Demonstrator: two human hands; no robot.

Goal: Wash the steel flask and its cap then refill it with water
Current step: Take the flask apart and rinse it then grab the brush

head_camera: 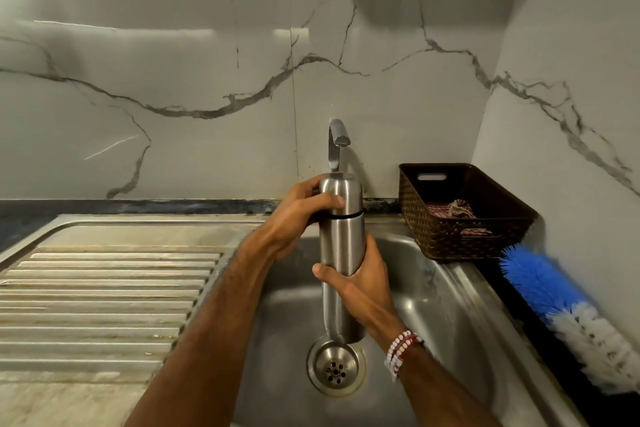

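I hold a tall steel flask (pixel 341 243) upright over the sink basin (pixel 433 315), just below the tap spout (pixel 341 139). Its steel cap (pixel 341 194) sits on top, above a thin black ring. My left hand (pixel 298 218) wraps around the cap from the left, thumb across its front. My right hand (pixel 360 282) grips the flask's lower body from the right, a beaded bracelet on the wrist. No water runs from the tap.
A ribbed steel draining board (pixel 104 295) lies left of the basin. The drain (pixel 335 369) is below the flask. A brown woven basket (pixel 460 211) with a cloth stands at the right, and a blue-and-white bottle brush (pixel 561 308) lies on the dark counter beside it. Marble walls stand behind and to the right.
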